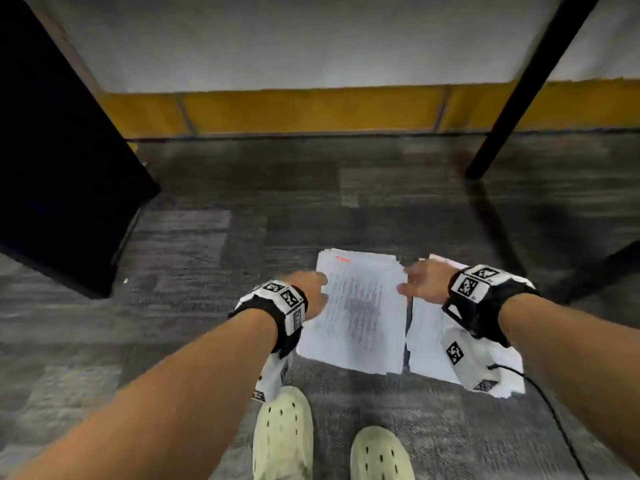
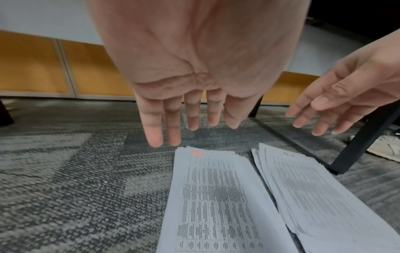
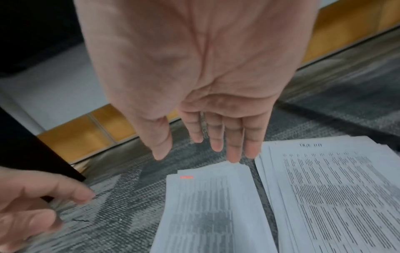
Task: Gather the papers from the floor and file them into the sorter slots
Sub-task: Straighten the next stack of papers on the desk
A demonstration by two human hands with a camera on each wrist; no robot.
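Two stacks of printed white papers lie side by side on the grey carpet. The left stack (image 1: 356,310) (image 2: 214,202) (image 3: 212,210) has a red mark at its top edge. The right stack (image 1: 429,337) (image 2: 320,193) (image 3: 337,184) is partly hidden under my right wrist in the head view. My left hand (image 1: 311,292) (image 2: 184,119) hovers above the left stack's left edge, fingers straight, holding nothing. My right hand (image 1: 422,282) (image 3: 207,142) hangs open over the gap between the stacks, apart from the paper. No sorter is in view.
A black cabinet (image 1: 59,161) stands at the left. A black table leg (image 1: 512,105) slants down at the right. A yellow baseboard (image 1: 311,109) runs along the far wall. My pale shoes (image 1: 284,434) stand just behind the papers. A thin black cable (image 1: 550,410) trails from my right wrist.
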